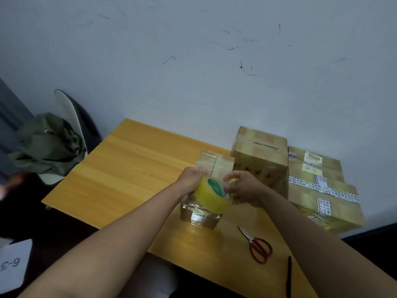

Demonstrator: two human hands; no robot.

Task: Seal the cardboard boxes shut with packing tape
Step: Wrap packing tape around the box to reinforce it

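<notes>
A yellow roll of packing tape (211, 197) with a green core label is held above a small cardboard box (202, 216) whose sides are wrapped in shiny tape. My left hand (190, 182) grips the roll from the left. From the right, my right hand (242, 188) holds the roll, its fingers curled at the rim. Most of the small box's top is hidden behind the roll and both hands; its far end (214, 163) shows beyond them.
A taller taped box (261, 157) and a wide flat box (322, 190) with printed tape stand at the right on the wooden table (129, 175). Red-handled scissors (256, 246) and a black cord (288, 276) lie near the front edge. A chair with green cloth (49, 147) stands left.
</notes>
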